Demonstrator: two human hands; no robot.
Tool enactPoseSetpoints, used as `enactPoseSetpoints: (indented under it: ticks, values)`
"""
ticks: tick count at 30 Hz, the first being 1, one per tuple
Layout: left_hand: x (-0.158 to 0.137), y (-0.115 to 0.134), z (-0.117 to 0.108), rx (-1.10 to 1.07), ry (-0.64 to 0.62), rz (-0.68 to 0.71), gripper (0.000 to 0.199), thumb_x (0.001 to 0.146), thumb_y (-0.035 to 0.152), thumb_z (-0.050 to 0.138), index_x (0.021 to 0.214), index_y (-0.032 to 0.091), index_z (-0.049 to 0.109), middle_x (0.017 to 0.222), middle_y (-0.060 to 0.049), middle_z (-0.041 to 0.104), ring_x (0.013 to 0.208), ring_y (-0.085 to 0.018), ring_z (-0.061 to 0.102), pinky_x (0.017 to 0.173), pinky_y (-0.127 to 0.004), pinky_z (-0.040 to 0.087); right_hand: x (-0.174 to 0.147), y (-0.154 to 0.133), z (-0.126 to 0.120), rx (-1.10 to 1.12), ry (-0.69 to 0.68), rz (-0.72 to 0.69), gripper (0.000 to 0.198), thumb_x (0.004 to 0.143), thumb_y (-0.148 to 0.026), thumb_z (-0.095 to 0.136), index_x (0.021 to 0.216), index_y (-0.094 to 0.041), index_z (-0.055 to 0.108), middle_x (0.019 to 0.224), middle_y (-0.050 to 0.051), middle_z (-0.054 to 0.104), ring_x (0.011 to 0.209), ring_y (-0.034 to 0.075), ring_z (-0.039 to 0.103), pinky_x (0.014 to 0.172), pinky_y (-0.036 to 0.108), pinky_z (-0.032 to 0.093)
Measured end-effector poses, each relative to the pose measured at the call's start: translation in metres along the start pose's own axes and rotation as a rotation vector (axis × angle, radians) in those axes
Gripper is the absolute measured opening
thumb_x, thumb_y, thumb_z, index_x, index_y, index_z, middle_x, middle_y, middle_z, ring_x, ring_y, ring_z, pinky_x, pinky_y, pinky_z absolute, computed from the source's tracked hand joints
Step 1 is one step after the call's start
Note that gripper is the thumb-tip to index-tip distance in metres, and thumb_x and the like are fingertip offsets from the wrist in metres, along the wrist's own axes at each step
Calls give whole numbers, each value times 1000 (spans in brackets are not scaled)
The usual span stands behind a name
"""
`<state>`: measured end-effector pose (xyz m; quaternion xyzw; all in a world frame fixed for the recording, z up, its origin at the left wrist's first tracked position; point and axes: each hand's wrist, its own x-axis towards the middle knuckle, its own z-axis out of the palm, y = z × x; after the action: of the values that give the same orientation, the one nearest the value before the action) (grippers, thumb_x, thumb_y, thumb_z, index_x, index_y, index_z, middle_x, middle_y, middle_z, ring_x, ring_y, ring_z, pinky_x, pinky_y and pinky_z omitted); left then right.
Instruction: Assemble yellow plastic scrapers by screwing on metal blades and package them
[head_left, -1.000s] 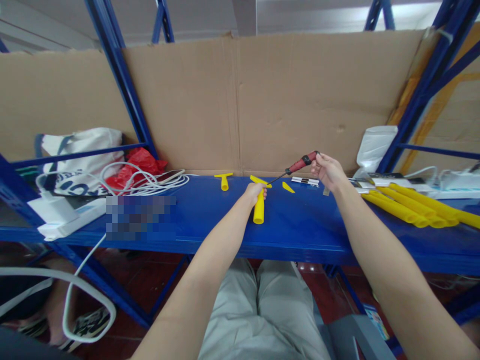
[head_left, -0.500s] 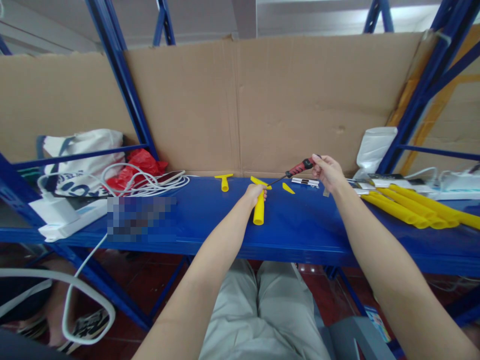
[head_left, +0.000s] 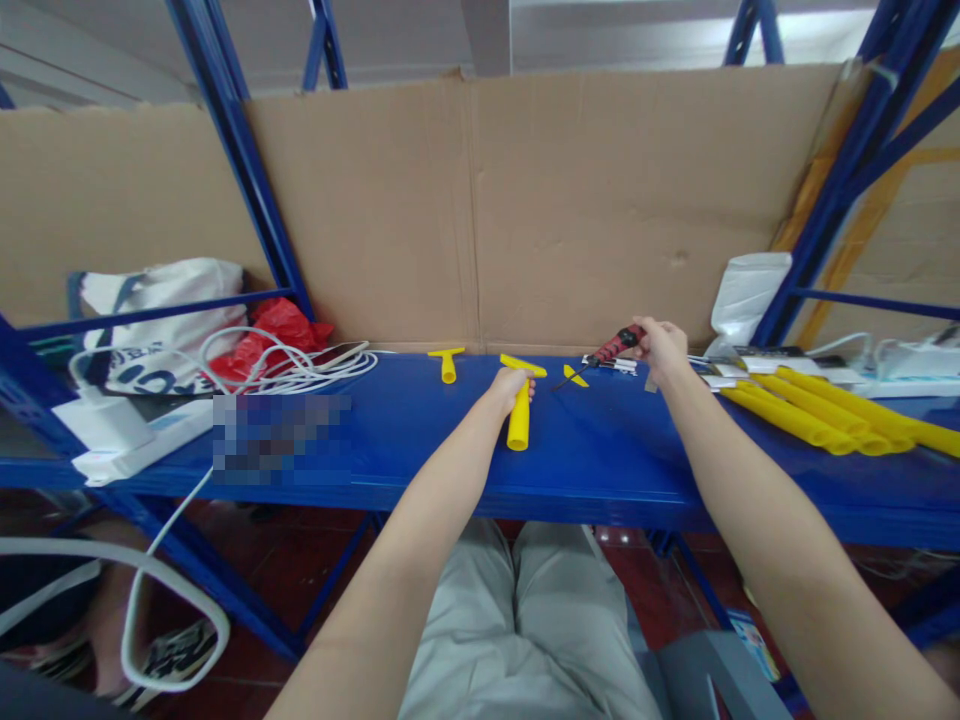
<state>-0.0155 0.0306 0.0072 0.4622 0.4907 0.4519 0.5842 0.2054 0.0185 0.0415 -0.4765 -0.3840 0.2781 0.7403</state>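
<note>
My left hand [head_left: 515, 385] is closed round the neck of a yellow T-shaped scraper [head_left: 518, 427], its tube handle pointing toward me and its crossbar facing away. My right hand [head_left: 661, 345] grips the end of a screwdriver with a red and black handle [head_left: 618, 344]. The screwdriver's dark shaft slants down to the left, its tip apart from the scraper. Just beyond the shaft lies a small yellow wedge-shaped piece [head_left: 576, 376]. Another yellow T-shaped scraper [head_left: 448, 369] rests to the left of my left hand.
Several yellow tubes [head_left: 840, 415] lie on the right of the blue shelf [head_left: 420, 440]. White cables [head_left: 322, 370], a power strip [head_left: 142, 445], a red bag [head_left: 277, 335] and a cloth bag [head_left: 165, 310] occupy the left. A cardboard wall [head_left: 600, 210] stands behind.
The screwdriver tip has come away from the scraper, moving right and down. My right hand has shifted slightly right and lower. The left hand stays in place on the scraper.
</note>
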Motion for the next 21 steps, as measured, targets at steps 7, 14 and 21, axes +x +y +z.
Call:
enactPoseSetpoints:
  ticks: [7, 14, 21]
  values:
    - [-5, 2, 2, 15, 31, 6, 9, 84, 8, 53, 79, 10, 60, 46, 3, 46, 36, -8, 40, 41, -21, 32, -8, 4, -2, -366, -275, 304, 18, 73, -25, 67, 68, -18, 51, 40, -2, 51, 34, 10, 47, 31, 18, 35]
    - [-5, 2, 3, -18, 54, 72, 10, 84, 8, 54, 91, 11, 61, 56, 2, 54, 37, -6, 43, 41, -20, 34, -20, 16, -2, -580, -743, 368, 37, 55, -30, 85, 75, -18, 56, 62, 4, 67, 50, 11, 59, 41, 18, 44]
    - [-9, 2, 6, -29, -25, 170, 52, 77, -3, 54, 123, 19, 53, 83, -1, 63, 50, -7, 57, 47, -17, 41, -26, 24, 10, -629, -813, 244, 42, 46, -34, 88, 71, -18, 58, 65, 4, 69, 51, 10, 59, 40, 16, 42]
